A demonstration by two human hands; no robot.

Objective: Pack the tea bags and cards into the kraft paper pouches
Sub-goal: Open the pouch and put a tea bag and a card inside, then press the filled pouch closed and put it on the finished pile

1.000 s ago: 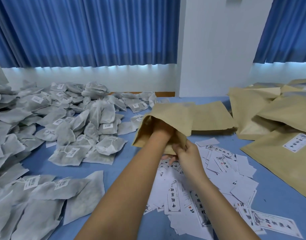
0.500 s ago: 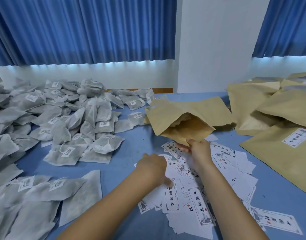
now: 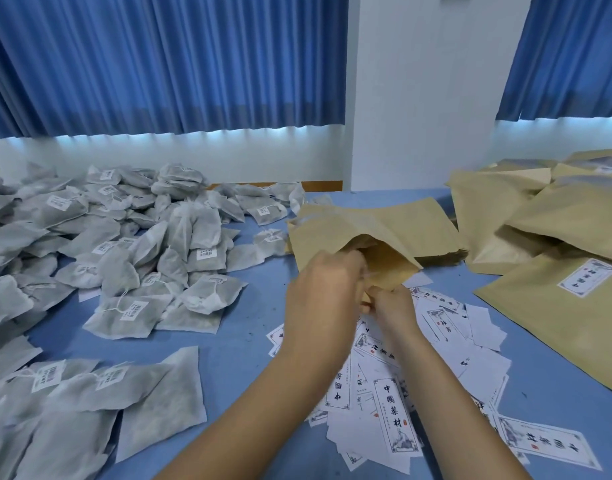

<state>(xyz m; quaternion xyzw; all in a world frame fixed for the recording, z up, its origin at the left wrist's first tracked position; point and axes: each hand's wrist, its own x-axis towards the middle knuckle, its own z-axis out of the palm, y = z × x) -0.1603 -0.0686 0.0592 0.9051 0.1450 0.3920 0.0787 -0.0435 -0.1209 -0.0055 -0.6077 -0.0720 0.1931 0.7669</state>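
Note:
An open kraft paper pouch [image 3: 373, 226] is lifted above the blue table [image 3: 238, 341], its mouth facing me. My right hand [image 3: 396, 308] pinches the lower lip of the mouth. My left hand [image 3: 320, 292] sits at the mouth with its fingers closed and reaching inside; only a pale sliver of a card shows at the fingertips. White printed cards [image 3: 398, 417] lie scattered under both forearms. Grey mesh tea bags [image 3: 131, 251] are heaped on the left half of the table.
A flat stack of empty kraft pouches [image 3: 439, 237] lies behind the held one. Larger kraft pouches [image 3: 553, 306], one with a white label, pile up at the right. More tea bags [image 3: 72, 403] lie at the near left. Blue curtains and a white wall stand behind.
My left hand came out of the pouch, dropped onto the cards, then rose back to the pouch mouth. My right hand kept its hold on the pouch's lip.

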